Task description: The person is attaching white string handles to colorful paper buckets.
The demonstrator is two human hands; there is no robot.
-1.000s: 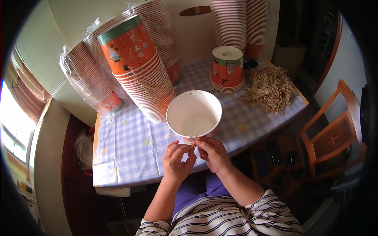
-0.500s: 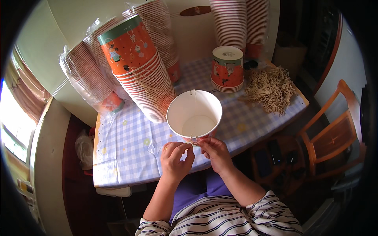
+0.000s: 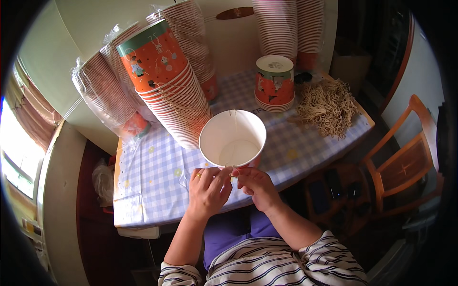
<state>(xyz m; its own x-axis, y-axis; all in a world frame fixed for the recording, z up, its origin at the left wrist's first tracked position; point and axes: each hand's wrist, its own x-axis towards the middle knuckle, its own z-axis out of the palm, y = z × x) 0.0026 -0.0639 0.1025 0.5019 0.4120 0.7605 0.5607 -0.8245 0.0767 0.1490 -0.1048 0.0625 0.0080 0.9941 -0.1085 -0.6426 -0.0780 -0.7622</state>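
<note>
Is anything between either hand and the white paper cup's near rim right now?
Nothing visible. The left hand and right hand both meet the near rim of the white paper cup, fingertips pinching there at a thin string. The tall nested cup stack stands to the left, clear.

Paper cup (image 3: pixel 233 139) — white inside, round-mouthed, with orange showing on the outer wall just beneath the near rim. It is held above the desk's near edge, tipped so that the open mouth faces the camera and the pale flat bottom shows within. A thin string (image 3: pixel 234 133) runs from the far rim down across the interior to the near rim — there it meets the fingers (image 3: pixel 224 172) of both hands, pinched together at the cup's lower lip.
</note>
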